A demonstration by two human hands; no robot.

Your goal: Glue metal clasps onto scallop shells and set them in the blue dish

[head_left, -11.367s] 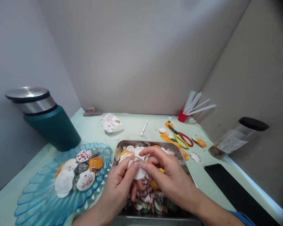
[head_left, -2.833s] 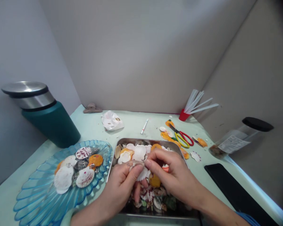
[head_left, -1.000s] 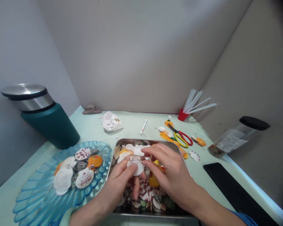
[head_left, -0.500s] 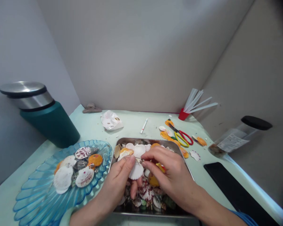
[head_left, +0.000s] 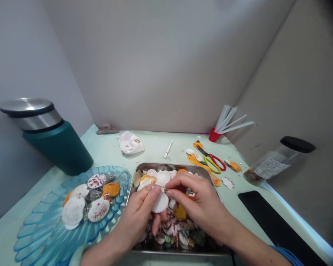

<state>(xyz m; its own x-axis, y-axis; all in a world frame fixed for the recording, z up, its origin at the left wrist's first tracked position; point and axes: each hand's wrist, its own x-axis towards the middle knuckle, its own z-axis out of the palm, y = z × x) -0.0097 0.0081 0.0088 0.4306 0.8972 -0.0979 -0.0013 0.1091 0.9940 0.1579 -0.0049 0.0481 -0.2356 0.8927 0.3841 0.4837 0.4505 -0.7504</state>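
My left hand point(head_left: 145, 207) is closed on a white scallop shell point(head_left: 161, 203), with the thumb pressed near its narrow end. At that same end, thumb and forefinger of my right hand point(head_left: 195, 199) pinch a small, shiny metal-looking bit point(head_left: 165, 189), too small to make out. Both hands are above a metal tray point(head_left: 183, 253) filled with mixed shells, among them white, orange, and purple-streaked ones. On the left, a blue scallop-shaped glass dish point(head_left: 41, 229) holds several shells, and a metal clasp shows on one beside the orange shell point(head_left: 111, 189).
A teal bottle point(head_left: 61, 147) stands at the left. Behind the tray are crumpled white wrapping point(head_left: 130, 143), a marker point(head_left: 168, 149), and red-and-yellow scissors point(head_left: 213, 162). White sticks fill a red cup point(head_left: 215, 135). At the right are a clear jar point(head_left: 272, 166) and a black phone point(head_left: 266, 218).
My right fingertips have shifted slightly at the narrow end of the shell, where a shiny bit shows more clearly. My left hand keeps its hold. The whole view has shifted a little.
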